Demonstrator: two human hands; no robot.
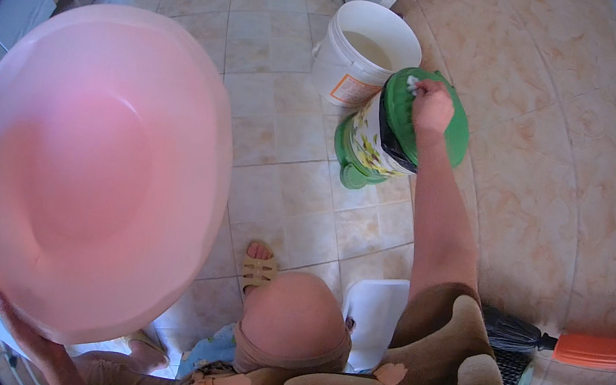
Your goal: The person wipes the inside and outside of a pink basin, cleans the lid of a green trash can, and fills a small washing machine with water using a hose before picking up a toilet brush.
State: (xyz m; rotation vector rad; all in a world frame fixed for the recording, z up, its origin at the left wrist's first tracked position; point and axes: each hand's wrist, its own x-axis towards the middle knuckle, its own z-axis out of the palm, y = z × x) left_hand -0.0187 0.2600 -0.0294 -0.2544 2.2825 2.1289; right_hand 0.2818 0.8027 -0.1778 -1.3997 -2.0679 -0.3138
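On the left, a large pink plastic basin (92, 174) is held up, tilted so that its inside faces the camera. My left hand (21, 323) grips its lower rim; the fingers are partly hidden behind it. My right hand (433, 107) pinches a small wad of white material (413, 84) over the green lid (455, 130) of a pedal bin. The bin (371, 142) has a floral pattern and a black bag (392, 139) showing under the lid's edge. Whether the hand also touches the lid is hard to tell.
Behind the bin stands a white plastic bucket (359, 40) with cloudy liquid inside. A white plastic object (376, 314) lies beside my knee. At the lower right are a dark-bristled brush (513, 332) and an orange object (596, 350). The tiled wall rises on the right.
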